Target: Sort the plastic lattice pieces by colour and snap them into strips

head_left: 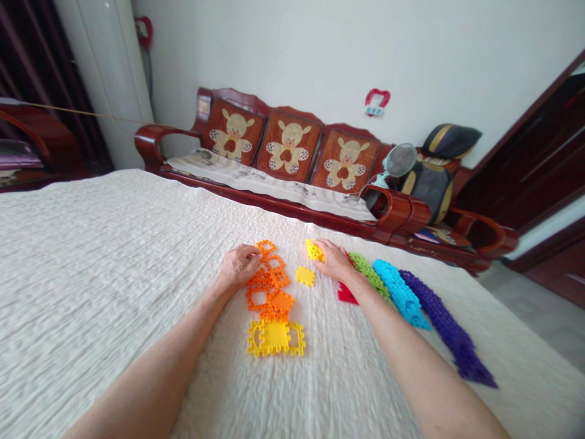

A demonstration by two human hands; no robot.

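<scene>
Yellow notched plastic piece (312, 249), pinched in the right hand (333, 258).
It's just beyond a flat yellow plastic square (305, 276) on ribbed white cloth (137, 256); the left hand (240, 264) curls beside notched orange plastic pieces (280, 300) (gripping one? I can't tell).

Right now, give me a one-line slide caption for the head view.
Left hand at orange pieces, right hand holding yellow plastic, beside a green row, blue row and purple row.
</scene>
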